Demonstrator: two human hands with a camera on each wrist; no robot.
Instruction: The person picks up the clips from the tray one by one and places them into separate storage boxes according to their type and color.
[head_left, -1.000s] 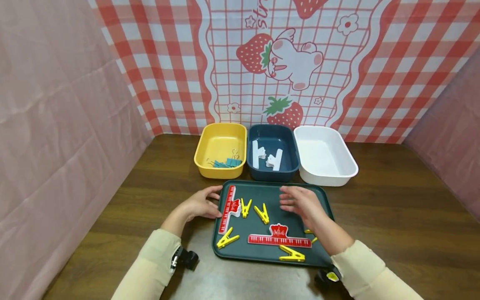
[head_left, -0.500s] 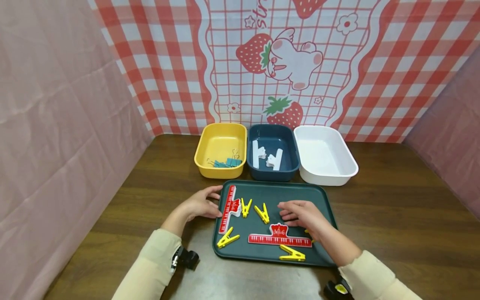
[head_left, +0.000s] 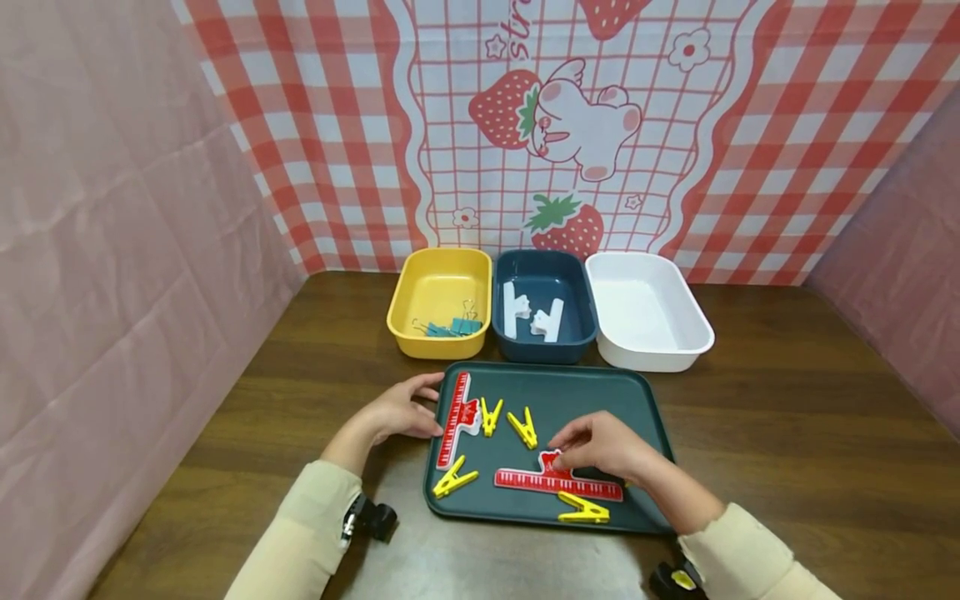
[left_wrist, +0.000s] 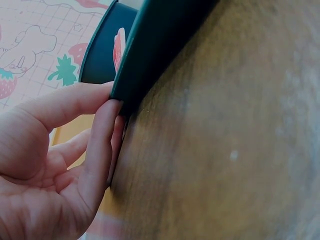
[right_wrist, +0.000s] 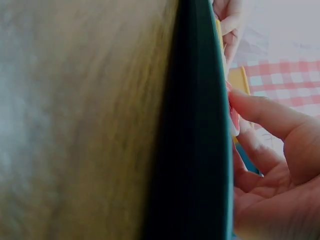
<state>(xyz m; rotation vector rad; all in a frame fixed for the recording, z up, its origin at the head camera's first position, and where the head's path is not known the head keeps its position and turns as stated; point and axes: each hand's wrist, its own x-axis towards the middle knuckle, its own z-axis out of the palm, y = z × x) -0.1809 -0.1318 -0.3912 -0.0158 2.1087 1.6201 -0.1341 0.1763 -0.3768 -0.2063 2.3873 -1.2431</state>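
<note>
My right hand (head_left: 603, 446) is over the tray, its thumb and fingers pinching the crown-shaped handle of a red clip with a piano-key strip (head_left: 525, 479). The right wrist view shows the thumb (right_wrist: 260, 110) against this clip's red-and-white edge (right_wrist: 234, 120); the tray rim hides the rest. At the left side, my left hand (head_left: 401, 408) holds the edge of the dark green tray (head_left: 540, 379). Its thumb and a fingertip meet at the rim in the left wrist view. A second red piano-key clip (head_left: 452, 429) lies lengthwise beside that hand.
Several yellow clothespins (head_left: 522, 427) lie about the tray. Behind it stand a yellow bin (head_left: 442, 283) with teal binder clips, a navy bin (head_left: 543, 271) with two white clips, and a white bin (head_left: 645, 292). A checked strawberry cloth (head_left: 352, 167) hangs behind.
My right hand has come down and toward me from above the tray's middle onto the nearer red clip's handle, its fingers closing there. The left hand has stayed at the tray edge.
</note>
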